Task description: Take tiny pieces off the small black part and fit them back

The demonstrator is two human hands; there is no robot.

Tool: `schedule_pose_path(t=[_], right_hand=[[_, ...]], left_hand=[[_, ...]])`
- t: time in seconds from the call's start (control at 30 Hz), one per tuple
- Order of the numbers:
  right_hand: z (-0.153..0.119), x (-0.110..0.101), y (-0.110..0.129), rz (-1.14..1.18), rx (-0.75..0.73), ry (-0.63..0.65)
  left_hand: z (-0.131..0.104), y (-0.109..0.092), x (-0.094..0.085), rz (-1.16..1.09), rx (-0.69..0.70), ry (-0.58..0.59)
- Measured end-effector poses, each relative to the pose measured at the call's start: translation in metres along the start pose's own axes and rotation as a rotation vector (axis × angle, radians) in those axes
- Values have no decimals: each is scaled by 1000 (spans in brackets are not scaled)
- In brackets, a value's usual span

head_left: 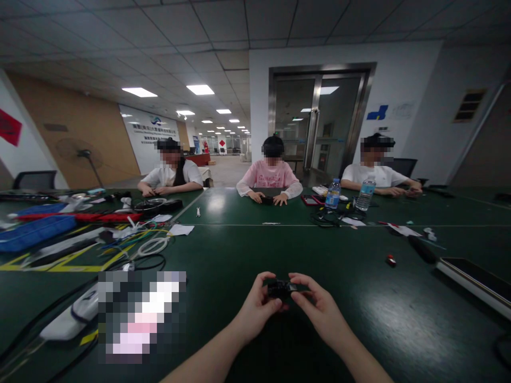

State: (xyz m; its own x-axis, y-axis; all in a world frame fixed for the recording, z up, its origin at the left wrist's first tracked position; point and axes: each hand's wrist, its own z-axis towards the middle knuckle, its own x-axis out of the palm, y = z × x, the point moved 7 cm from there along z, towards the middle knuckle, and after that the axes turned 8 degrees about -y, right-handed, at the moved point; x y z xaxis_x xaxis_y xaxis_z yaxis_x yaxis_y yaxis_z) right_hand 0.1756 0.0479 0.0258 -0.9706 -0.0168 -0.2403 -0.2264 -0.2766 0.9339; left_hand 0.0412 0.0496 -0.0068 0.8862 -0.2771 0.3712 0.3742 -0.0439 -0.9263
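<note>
A small black block-shaped object (278, 289), with a lighter piece at its right end, is held up above the green table (215, 250). My left hand (257, 306) is closed on its left side, thumb below and index finger above. At the right end, the fingertips of my right hand (315, 306) pinch the lighter piece (294, 287). The object's exact kind is too small and dark to make out. Both hands are close together near the front middle of the table.
On the left lie a white power strip (69, 316), tangled cables (154, 246) and a blue tray (35, 233). Water bottles (365, 194) stand far right, with a small red item (390, 260) nearer. A flat box (475, 282) lies at right. Three people sit opposite.
</note>
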Motion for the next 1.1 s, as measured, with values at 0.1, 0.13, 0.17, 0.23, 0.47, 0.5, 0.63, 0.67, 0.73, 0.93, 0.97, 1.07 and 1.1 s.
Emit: schedule_pose_path(t=[0.1, 0.13, 0.17, 0.23, 0.47, 0.5, 0.63, 0.67, 0.73, 0.93, 0.97, 1.07, 1.1], right_hand=[[2, -5, 1, 32, 34, -6], [3, -7, 2, 41, 31, -14], [3, -9, 3, 52, 23, -28], [5, -13, 5, 79, 9, -72], [8, -30, 0, 183, 33, -215], [8, -32, -2, 189, 43, -226], [8, -37, -5, 237, 49, -272], [8, -38, -5, 251, 47, -284], [8, -39, -5, 273, 47, -303], [9, -40, -3, 279, 59, -323], [9, -40, -3, 276, 63, -326], [8, -41, -3, 266, 76, -329], [8, -40, -3, 264, 81, -325]], left_hand=[[-1, 0, -1, 22, -20, -1], [-1, 0, -1, 29, -23, 2], [-2, 0, -1, 36, -23, 4], [-2, -1, -1, 54, -20, 5], [-4, -3, 0, 113, -22, 6], [-4, -3, 0, 118, -21, 2], [-3, -2, -2, 109, -19, -13], [-2, -1, -2, 104, -18, -13], [-2, 0, -2, 97, -15, -15], [-2, -2, -1, 104, -15, -17], [-2, -3, -1, 108, -14, -21], [-4, -5, 0, 120, -23, -19], [-4, -6, 1, 124, -23, -14]])
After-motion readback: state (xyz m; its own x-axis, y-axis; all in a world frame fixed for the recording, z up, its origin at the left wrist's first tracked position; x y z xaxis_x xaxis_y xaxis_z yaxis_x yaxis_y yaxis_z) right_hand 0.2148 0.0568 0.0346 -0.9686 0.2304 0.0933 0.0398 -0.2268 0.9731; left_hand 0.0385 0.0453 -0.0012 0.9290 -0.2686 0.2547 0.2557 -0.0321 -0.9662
